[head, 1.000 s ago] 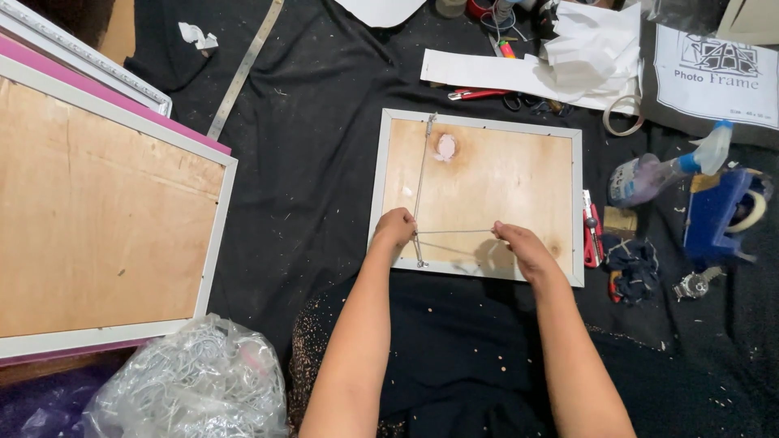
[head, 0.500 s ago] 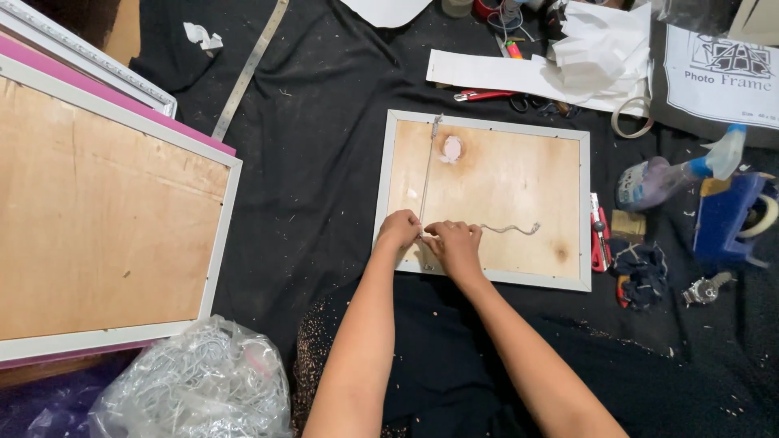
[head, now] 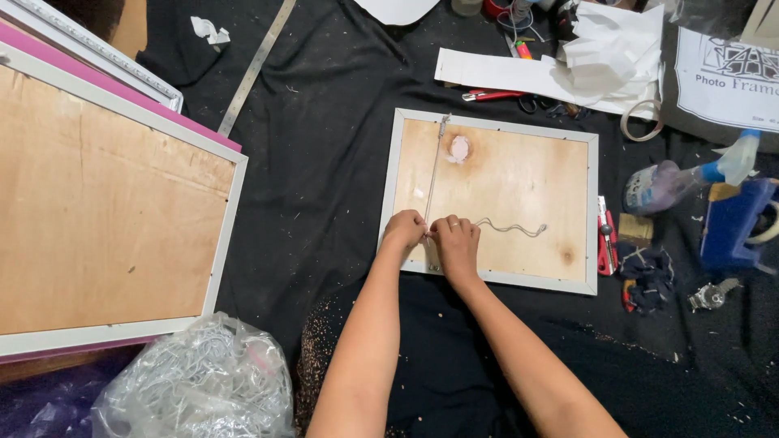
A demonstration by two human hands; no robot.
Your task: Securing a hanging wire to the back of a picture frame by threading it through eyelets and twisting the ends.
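Head view: small frame (head: 389,178) lay face-down on black cloth (head: 324,162), plywood back up. L hand (head: 403,229) & R hand (head: 456,239) met at frame's 7 o'clock edge, fingers pinched narrow on thin wire (head: 511,228), which trailed wavy toward 3 o'clock. Wire prob. light, springy, slippery; best gripped near its fixed end. Red cutter (head: 602,243) just beside frame at 3 o'clock; big frame (head: 227,219) well apart at 9 o'clock.

The right hand (head: 456,242) has slid left to meet the left hand (head: 404,231), seemingly slackening the wire (head: 511,228).
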